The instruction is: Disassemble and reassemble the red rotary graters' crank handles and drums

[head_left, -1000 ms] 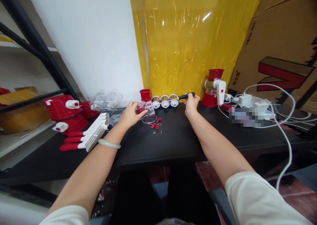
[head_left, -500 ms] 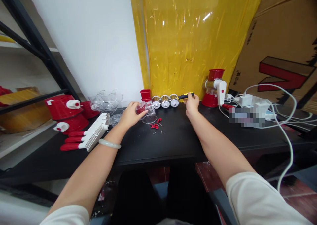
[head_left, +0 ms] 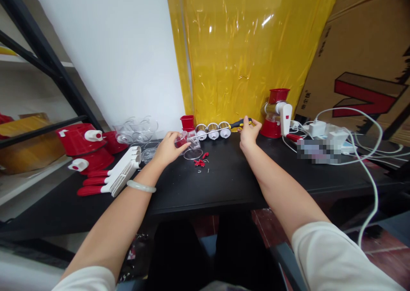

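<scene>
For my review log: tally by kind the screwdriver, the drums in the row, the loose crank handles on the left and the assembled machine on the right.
Screwdriver: 1
Drums: 3
Loose crank handles: 3
Assembled machine: 1
Total: 8

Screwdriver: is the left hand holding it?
No; the right hand holds the screwdriver, while the left hand grips a clear part.

Black and yellow screwdriver handle point(head_left: 240, 123)
</scene>
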{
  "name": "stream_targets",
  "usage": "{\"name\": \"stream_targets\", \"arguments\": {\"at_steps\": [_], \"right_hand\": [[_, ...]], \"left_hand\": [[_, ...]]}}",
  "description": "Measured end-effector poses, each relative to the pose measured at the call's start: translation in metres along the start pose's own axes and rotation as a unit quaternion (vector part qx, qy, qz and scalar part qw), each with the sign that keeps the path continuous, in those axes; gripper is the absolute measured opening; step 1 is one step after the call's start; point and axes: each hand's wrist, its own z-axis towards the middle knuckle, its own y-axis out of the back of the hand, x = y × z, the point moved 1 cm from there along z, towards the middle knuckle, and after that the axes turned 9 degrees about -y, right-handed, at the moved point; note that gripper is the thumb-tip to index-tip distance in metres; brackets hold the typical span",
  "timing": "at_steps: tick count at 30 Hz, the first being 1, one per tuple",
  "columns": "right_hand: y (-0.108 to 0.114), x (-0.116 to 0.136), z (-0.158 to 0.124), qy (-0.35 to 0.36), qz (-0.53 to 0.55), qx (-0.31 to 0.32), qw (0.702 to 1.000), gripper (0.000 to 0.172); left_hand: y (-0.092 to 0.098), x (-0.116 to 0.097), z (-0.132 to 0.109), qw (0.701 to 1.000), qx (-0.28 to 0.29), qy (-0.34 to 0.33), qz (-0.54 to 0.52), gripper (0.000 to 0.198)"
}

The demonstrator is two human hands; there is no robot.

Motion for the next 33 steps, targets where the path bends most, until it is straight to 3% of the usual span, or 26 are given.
{"name": "stream_targets", "arguments": {"at_steps": [3, 13, 19, 24, 33], "right_hand": [[-0.001, -0.0018, 0.0033, -0.01, 0.004, -0.008, 1.0, 0.036], [0.0009, 0.0006, 0.0043, -0.074, -0.027, -0.011, 0.997, 0.022], [0.0013, 0.0024, 0.003, -0.05, -0.036, -0.026, 0.998, 0.02], [0.0019, 0.0027, 0.001, -0.032, -0.032, -0.017, 0.999, 0.032], [0.0014, 0.0028, -0.0006, -0.041, -0.001, 0.003, 0.999, 0.028]], "left_hand": [[-0.0002, 0.0002, -0.0002, 1.0, 0.001, 0.001, -0.002, 0.043], [0.0008, 0.0005, 0.0001, 1.0, 0.004, 0.006, -0.003, 0.045], [0.0014, -0.0005, 0.0001, 1.0, 0.002, 0.006, -0.008, 0.045], [0.0013, 0.0, -0.0001, 1.0, 0.001, 0.005, -0.012, 0.044], [0.0014, 0.0012, -0.0007, 1.0, -0.002, -0.007, -0.014, 0.043]]}}
